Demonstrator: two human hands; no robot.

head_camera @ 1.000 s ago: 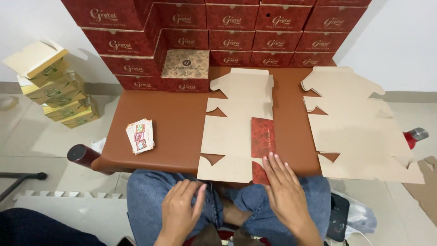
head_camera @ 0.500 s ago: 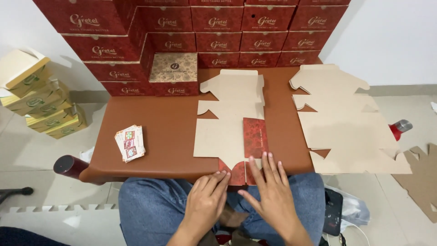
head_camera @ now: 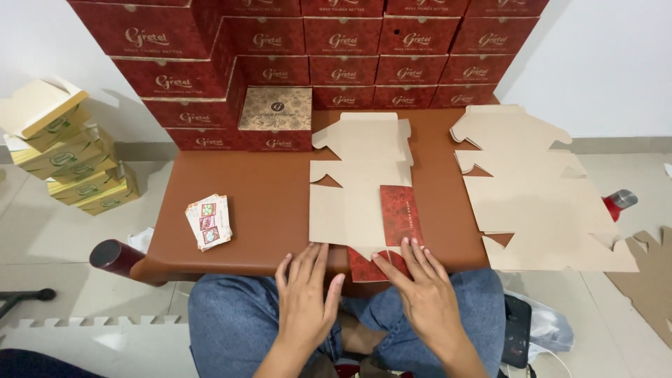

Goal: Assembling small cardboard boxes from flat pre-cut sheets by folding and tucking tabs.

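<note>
Brown table (head_camera: 266,210), left hand (head_camera: 304,301) and right hand (head_camera: 420,294) now forward, fingers spread on flat carton (head_camera: 350,203)

a low brown leather-topped table (head_camera: 266,210) is carrying a flat unfolded cardboard box blank (head_camera: 360,185) in the middle, a stack of more blanks (head_camera: 539,203) hanging off its right side, a small pile of cards (head_camera: 208,222) sitting left, and a patterned brown box (head_camera: 276,110) at the back.

Flat die-cut carton blank (head_camera: 357,185), kraft side up, red flap folded over, lower centre of frame, overhanging table edge.
</note>
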